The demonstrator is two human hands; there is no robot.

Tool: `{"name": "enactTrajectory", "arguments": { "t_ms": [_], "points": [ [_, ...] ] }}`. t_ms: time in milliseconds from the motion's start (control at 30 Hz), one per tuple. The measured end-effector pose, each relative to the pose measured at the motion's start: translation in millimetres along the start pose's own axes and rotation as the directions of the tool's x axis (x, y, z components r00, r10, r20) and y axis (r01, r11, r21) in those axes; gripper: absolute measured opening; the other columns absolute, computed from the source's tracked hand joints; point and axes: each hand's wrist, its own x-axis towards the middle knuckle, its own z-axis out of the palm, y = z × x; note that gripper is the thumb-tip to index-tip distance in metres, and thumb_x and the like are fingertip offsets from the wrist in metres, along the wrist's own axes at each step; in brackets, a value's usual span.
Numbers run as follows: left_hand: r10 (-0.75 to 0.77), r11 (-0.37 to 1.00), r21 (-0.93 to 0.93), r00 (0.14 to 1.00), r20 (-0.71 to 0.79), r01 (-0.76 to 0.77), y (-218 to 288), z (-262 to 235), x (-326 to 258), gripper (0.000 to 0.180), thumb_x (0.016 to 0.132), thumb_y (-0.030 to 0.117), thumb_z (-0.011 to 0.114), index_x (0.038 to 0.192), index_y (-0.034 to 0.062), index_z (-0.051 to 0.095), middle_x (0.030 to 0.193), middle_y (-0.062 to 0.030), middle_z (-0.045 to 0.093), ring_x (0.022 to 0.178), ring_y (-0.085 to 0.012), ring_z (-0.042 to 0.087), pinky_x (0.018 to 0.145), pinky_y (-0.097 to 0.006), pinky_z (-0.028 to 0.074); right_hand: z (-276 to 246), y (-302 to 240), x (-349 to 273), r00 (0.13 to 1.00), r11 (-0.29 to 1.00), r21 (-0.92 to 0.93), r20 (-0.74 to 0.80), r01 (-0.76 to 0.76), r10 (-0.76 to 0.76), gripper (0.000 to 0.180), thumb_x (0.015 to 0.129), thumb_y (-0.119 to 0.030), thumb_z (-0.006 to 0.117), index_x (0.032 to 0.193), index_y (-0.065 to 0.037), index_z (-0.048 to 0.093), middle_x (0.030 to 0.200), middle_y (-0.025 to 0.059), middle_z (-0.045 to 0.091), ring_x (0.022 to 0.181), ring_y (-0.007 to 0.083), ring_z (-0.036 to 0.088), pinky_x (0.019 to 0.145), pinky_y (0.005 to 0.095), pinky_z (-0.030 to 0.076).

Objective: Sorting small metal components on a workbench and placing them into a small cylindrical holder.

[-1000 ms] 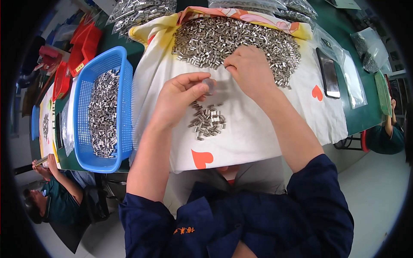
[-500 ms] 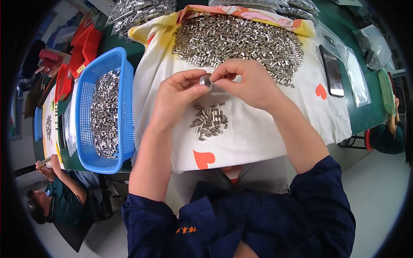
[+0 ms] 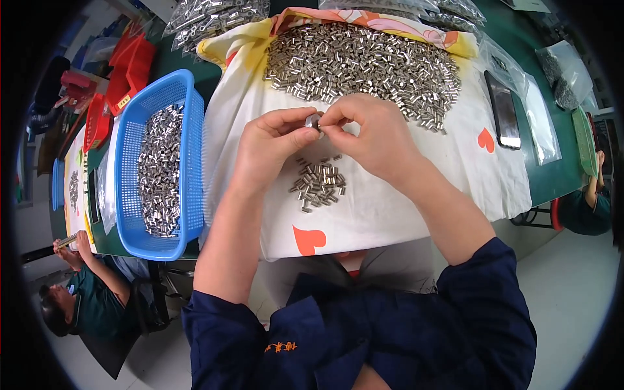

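Note:
Above the cloth, my left hand (image 3: 268,144) pinches a shiny round metal piece (image 3: 312,121), like a short ring, between thumb and fingers. My right hand (image 3: 376,135) meets it from the right, thumb and forefinger closed at its edge; what sits between those fingertips is too small to make out. Below the hands lies a small heap of short metal sleeves (image 3: 318,185) on the white cloth (image 3: 383,214). Just beyond them spreads a much larger pile of similar sleeves (image 3: 364,65).
Left of the cloth stands a blue plastic basket (image 3: 194,156) holding many sleeves. A phone (image 3: 502,110) and plastic bags (image 3: 543,123) lie to the right. Bagged metal parts (image 3: 214,23) and red bins (image 3: 130,71) are farther off. Another person (image 3: 91,292) sits at the left.
My right hand has shifted slightly left and down, its fingers closer against the round piece. The piece has turned a little in my left hand, which stays nearly in place.

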Motion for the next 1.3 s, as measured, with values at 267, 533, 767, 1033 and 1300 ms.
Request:
{"name": "enactTrajectory", "arguments": {
  "t_ms": [267, 533, 767, 1033, 1300],
  "points": [
    [0.024, 0.999, 0.039, 1.0, 0.02, -0.025, -1, -2, 0, 0.03, 0.072, -0.003, 0.063, 0.102, -0.0041, 0.057, 0.088, -0.0085, 0.062, 0.079, -0.011, 0.058, 0.071, -0.021, 0.046, 1, 1, 0, 0.995, 0.991, -0.087, 0.003, 0.099, -0.099, 0.007, 0.068, -0.005, 0.061, 0.074, -0.003, 0.06, 0.071, 0.007, 0.06, 0.066, 0.0197, 0.058, 0.062, 0.0286, 0.046],
    [-0.033, 0.996, 0.091, 0.996, 0.079, 0.026, 3, -1, -2, 0.031, 0.072, -0.003, 0.064, 0.103, -0.0039, 0.057, 0.087, -0.007, 0.062, 0.078, -0.0105, 0.057, 0.072, -0.022, 0.047, -15, 3, 8, 0.935, 0.945, 0.135, 0.241, -0.298, 0.26, 0.012, 0.071, -0.009, 0.064, 0.078, -0.001, 0.06, 0.067, 0.0009, 0.059, 0.063, 0.0084, 0.053, 0.061, 0.0236, 0.044],
    [-0.125, 0.976, 0.193, 0.987, 0.101, 0.104, 0, 1, -1, 0.029, 0.073, -0.003, 0.063, 0.101, -0.0031, 0.057, 0.088, -0.006, 0.062, 0.078, -0.0102, 0.058, 0.072, -0.022, 0.048, -31, 34, 15, 0.986, 0.968, -0.184, -0.04, -0.168, 0.164, 0.011, 0.07, -0.014, 0.06, 0.076, -0.005, 0.061, 0.07, 0.0073, 0.061, 0.066, 0.0208, 0.058, 0.061, 0.0323, 0.046],
    [-0.105, 0.994, 0.038, 0.991, 0.084, 0.102, 1, -2, 3, 0.031, 0.077, 0.003, 0.059, 0.108, 0.0018, 0.054, 0.099, -0.0105, 0.061, 0.084, -0.0154, 0.06, 0.07, -0.023, 0.046, -11, 38, 11, 0.995, 0.837, -0.546, 0.079, 0.0, 0.052, 0.007, 0.069, -0.013, 0.059, 0.069, -0.006, 0.06, 0.075, 0.0116, 0.059, 0.075, 0.0273, 0.056, 0.07, 0.0385, 0.044],
    [-0.073, 0.997, 0.028, 0.994, 0.078, 0.071, 1, -2, 3, 0.033, 0.074, 0.0, 0.062, 0.106, -0.0012, 0.055, 0.094, -0.0081, 0.061, 0.082, -0.0132, 0.059, 0.072, -0.024, 0.046, -8, 35, 11, 0.998, 0.82, -0.572, 0.067, 0.03, 0.011, 0.008, 0.069, -0.009, 0.056, 0.07, -0.004, 0.061, 0.072, 0.0123, 0.06, 0.071, 0.0265, 0.057, 0.067, 0.0366, 0.045]
  ]
}}
